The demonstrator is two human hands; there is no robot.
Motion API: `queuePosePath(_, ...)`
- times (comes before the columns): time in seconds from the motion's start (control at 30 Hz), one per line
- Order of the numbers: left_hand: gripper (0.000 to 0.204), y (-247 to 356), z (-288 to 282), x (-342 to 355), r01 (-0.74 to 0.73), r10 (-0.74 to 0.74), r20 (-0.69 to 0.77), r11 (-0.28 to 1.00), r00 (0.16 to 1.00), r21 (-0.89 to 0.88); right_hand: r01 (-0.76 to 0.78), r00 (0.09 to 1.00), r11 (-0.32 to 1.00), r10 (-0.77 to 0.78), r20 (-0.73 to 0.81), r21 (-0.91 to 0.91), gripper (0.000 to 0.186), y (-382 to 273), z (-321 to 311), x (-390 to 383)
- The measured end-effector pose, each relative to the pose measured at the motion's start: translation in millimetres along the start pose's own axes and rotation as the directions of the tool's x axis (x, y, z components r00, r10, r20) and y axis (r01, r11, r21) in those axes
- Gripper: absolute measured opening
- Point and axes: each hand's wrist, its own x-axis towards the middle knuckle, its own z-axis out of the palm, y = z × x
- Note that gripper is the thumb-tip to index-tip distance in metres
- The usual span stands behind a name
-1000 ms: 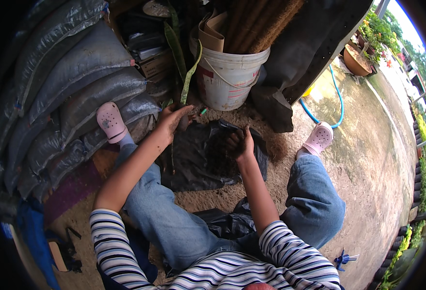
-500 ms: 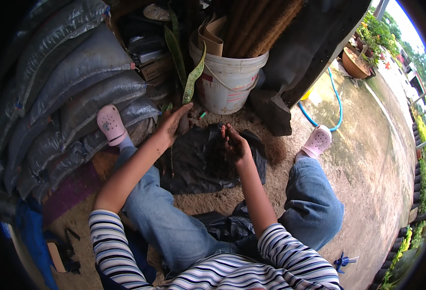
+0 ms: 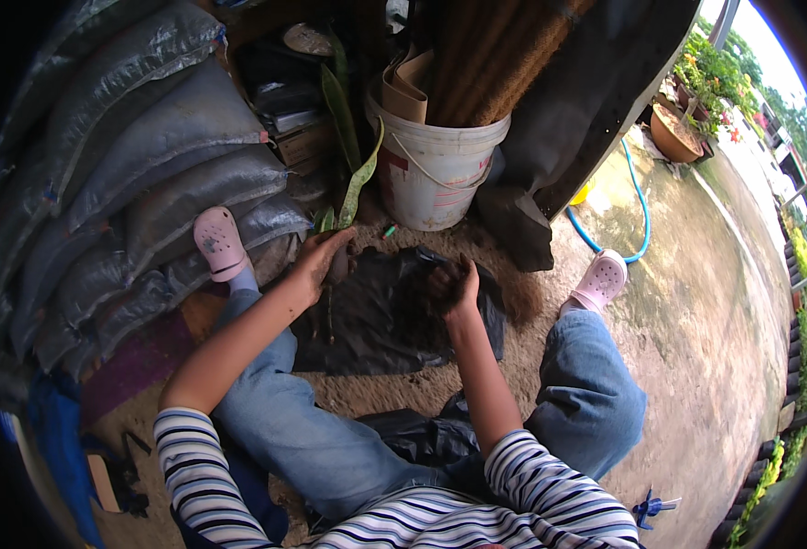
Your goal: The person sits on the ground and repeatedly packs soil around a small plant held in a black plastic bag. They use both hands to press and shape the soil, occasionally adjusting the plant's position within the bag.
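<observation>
In the head view, the left hand [image 3: 324, 258] is closed around the base of a plant [image 3: 359, 188] with long, mottled green leaves. The leaves rise past the fingertips toward a white bucket [image 3: 431, 199], and a dark clump [image 3: 339, 265] shows under the fingers. The right hand [image 3: 458, 285] hangs over a black plastic sheet [image 3: 357, 340], its fingers curled and darkened with soil (whether they close on anything, I cannot tell). Dark soil [image 3: 412, 309] lies on the sheet just beside that hand, and a tuft of brown fibre [image 3: 522, 297] sits near the sheet's right edge. The bucket stands beyond the sheet, holding brown fibrous poles [image 3: 504, 59] and a folded tan piece [image 3: 405, 96]. Filled grey bags [image 3: 170, 119] are stacked on the left, next to one pink clog [image 3: 220, 240]. On the right, a blue hose [image 3: 644, 220] curves over the concrete ground [image 3: 696, 339] near the other clog.
</observation>
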Motion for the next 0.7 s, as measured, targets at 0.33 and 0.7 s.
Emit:
queuePosePath(0.33,0.019,-10,30,16,-0.064,0.062,-0.029,0.992,0.998,-0.105,-0.007,0.977,0.894,-0.089,-0.193,-0.448,0.029,14,54,-5)
queuePosePath(0.7,0.014,-81,7,25,-0.024,0.042,0.021,0.837,0.999,-0.547,0.036,0.944,0.890,-0.179,-0.276,-0.454,0.034,25,41,15)
